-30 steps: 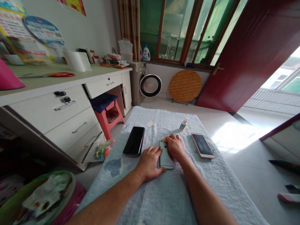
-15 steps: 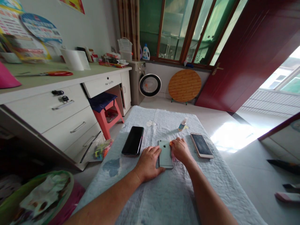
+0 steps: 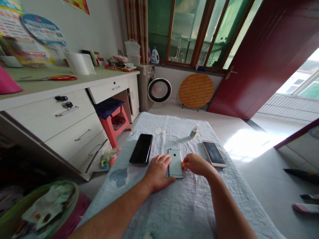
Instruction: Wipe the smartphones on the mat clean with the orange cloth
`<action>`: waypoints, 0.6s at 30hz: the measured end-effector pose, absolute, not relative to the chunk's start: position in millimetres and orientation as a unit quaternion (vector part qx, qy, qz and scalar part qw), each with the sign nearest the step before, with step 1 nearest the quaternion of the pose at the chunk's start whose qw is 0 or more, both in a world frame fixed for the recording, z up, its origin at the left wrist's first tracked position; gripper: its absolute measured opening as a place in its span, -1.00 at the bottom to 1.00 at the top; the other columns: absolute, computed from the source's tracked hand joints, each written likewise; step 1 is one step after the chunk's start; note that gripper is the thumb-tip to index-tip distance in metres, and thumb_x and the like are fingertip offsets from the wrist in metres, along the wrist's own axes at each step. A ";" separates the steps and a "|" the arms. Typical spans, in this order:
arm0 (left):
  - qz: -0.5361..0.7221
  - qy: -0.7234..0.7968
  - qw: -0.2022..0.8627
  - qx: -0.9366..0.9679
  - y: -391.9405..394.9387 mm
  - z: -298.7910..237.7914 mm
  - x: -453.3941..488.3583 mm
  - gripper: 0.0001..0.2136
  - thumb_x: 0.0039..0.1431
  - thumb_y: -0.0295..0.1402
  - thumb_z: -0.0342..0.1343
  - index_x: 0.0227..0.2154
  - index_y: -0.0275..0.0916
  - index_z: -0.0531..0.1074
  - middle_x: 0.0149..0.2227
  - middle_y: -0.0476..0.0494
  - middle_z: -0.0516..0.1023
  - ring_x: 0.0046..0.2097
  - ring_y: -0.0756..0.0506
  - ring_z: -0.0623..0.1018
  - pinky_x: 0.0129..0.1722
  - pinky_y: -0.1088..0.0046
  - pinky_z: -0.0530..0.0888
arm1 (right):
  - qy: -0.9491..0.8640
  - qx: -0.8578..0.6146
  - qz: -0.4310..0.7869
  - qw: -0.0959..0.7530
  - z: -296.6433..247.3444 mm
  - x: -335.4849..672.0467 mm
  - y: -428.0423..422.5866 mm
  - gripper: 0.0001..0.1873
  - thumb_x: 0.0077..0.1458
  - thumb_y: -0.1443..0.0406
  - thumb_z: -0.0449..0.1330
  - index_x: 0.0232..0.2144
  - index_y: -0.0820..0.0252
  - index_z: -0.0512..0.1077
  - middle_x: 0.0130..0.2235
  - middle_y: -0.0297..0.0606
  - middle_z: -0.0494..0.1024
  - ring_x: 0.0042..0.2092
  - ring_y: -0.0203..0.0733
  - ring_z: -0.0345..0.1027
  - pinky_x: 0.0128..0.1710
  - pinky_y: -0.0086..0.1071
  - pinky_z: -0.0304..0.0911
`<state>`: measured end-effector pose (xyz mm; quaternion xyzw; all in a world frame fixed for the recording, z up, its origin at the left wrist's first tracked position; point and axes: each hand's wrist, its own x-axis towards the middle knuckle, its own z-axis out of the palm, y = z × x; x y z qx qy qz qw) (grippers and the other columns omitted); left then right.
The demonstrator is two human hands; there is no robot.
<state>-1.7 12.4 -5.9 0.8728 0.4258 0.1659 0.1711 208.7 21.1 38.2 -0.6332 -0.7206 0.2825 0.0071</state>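
In the head camera's view, a grey iPhone (image 3: 175, 164) lies on a pale blue quilted cloth (image 3: 174, 212), its back with the apple logo facing up, between the person's two hands. The left hand (image 3: 156, 172) rests palm down at its left side, fingers extended and lying close together, their tips on the phone's left edge; the thumb reaches out along the bottom edge, well spread from the fingers. The right hand (image 3: 195, 164) is at the opposite long edge, fingers curled in and pinching a small orange piece (image 3: 183, 165) against or just beside the phone's side; what it is made of cannot be told.

Left of the iPhone lies a black smartphone (image 3: 141, 149), dark screen up, apart from the left hand. Beyond the right hand lies a gold-rimmed smartphone (image 3: 213, 153), also screen up and set at a slant. A small spray bottle (image 3: 193, 132) stands upright farther back on the cloth.

At the left, a white desk (image 3: 104, 74) bears a paper roll (image 3: 76, 63) and a red-handled tool (image 3: 63, 78); a red stool (image 3: 112, 129) is tucked partly beneath it. Behind are a washing machine (image 3: 146, 86) with its round door swung out, and a round wooden tabletop (image 3: 196, 90) leaning near the wall.
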 end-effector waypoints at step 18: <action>0.163 0.425 0.176 0.873 13.7 -6.4 -0.9 -0.32 -0.06 -0.06 0.24 0.13 -0.19 0.26 0.20 -0.22 0.31 0.18 -0.30 0.30 0.19 0.14 0.19 | -0.737 -0.583 0.339 0.031 49.8 208.7 -22.6 -0.82 0.04 0.33 0.11 -0.46 0.24 0.51 -0.50 -0.36 0.46 -0.46 -0.35 0.19 -0.50 -0.49 -0.03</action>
